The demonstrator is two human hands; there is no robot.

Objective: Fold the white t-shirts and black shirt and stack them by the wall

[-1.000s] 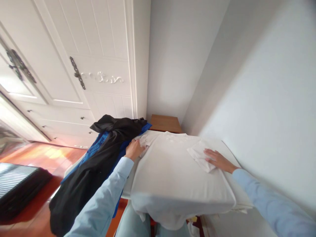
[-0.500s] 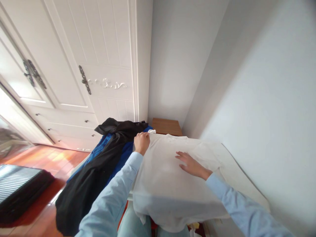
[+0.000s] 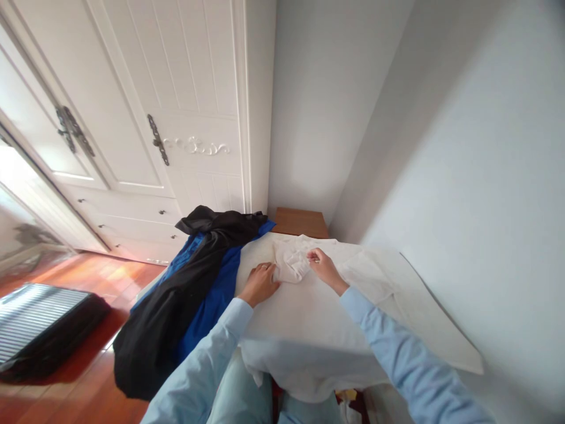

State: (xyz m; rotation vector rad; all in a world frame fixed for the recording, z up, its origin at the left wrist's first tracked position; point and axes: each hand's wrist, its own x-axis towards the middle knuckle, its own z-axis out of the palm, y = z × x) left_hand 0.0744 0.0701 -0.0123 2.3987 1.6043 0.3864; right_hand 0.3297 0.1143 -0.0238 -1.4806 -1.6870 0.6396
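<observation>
White garment point(image 3: 309, 315), right fingers point(image 3: 315, 254) curled, hold unclear

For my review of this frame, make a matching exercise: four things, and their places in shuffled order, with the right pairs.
Things:
1. White garment
2. Black garment
3. Brown wooden furniture top
4. Dark case with a ribbed top

Places:
A. On the reddish floor, far left
B. Partly covering blue cloth
C. Spread in front of the wearer, nearest both the left hand and right hand
D. In the corner beside the wardrobe

Pairs: 1-C, 2-B, 3-D, 4-A
</observation>
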